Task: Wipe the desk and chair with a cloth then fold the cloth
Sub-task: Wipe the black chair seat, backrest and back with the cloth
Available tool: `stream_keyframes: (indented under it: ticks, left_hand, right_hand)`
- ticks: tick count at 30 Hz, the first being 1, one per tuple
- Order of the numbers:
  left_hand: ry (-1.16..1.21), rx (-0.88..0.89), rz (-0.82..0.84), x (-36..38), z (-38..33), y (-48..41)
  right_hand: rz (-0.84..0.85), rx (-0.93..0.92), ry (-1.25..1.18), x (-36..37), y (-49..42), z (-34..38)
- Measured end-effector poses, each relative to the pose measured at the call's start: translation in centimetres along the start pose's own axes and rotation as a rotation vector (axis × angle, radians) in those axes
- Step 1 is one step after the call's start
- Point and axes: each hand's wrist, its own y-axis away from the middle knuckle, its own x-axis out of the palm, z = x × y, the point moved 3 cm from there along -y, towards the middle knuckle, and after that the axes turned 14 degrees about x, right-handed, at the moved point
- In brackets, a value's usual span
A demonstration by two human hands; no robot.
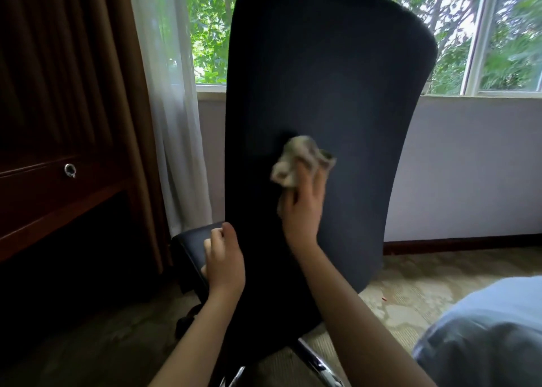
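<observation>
A tall black office chair [328, 72] fills the middle of the view, its back turned toward me. My right hand [305, 207] presses a crumpled grey-beige cloth [299, 159] against the lower middle of the backrest, fingers curled round the cloth. My left hand [224, 262] grips the left edge of the backrest low down, next to the chair's black armrest [190, 241]. A dark wooden desk [55, 198] stands at the left.
Brown and sheer white curtains [164, 116] hang left of the chair. A window with green trees lies behind it, above a pale wall [469, 169]. Chrome chair legs [313, 360] show at the bottom on patterned carpet. My pale blue-clad knee [487, 336] fills the bottom right.
</observation>
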Motion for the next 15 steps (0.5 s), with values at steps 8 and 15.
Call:
stream_keyframes:
  ticks: [8,15]
  left_hand:
    - [-0.025,0.032,0.112,1.7,-0.2,0.8]
    - [0.039,0.054,0.163,4.0,-1.6,1.9]
  right_hand:
    - [-0.277,0.901,-0.147,-6.3,-7.2,-10.6]
    - [0.053,1.0,-0.213,-6.7,1.2,-9.6]
